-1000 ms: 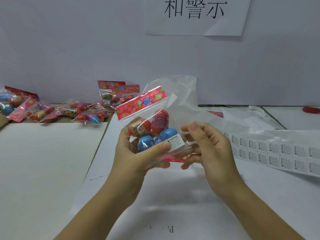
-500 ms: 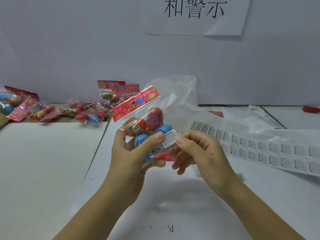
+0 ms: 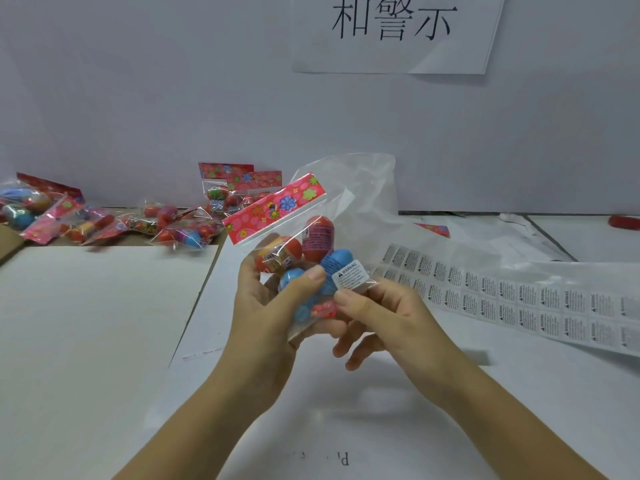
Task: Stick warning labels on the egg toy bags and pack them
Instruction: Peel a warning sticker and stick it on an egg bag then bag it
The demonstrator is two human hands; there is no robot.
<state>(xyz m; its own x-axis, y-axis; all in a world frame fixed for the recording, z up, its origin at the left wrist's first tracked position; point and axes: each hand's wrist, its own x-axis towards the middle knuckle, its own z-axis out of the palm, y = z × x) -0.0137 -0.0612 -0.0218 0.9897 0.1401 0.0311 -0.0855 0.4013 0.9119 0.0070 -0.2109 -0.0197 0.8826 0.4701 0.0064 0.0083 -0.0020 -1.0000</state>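
Observation:
My left hand [image 3: 268,306] grips a clear egg toy bag [image 3: 298,251] with a red flowered header; red and blue eggs show inside. A white warning label [image 3: 349,275] sits on the bag's lower right front. My right hand [image 3: 384,317] holds the bag's lower right corner, its thumb just under the label. A sheet of warning labels [image 3: 519,299] lies on the table to the right. More egg toy bags [image 3: 180,226] are piled at the back left. A large clear plastic bag [image 3: 360,188] stands behind the held bag.
A white board [image 3: 97,323] lies flat at the left. A sign with printed characters [image 3: 394,32] hangs on the back wall. A red object [image 3: 625,222] lies at the far right edge. More clear plastic [image 3: 502,237] is spread behind the label sheet.
The bag has shifted left and tilted a little. My right hand slid from beside the bag to its lower right corner, thumb under the label. More of the label sheet shows.

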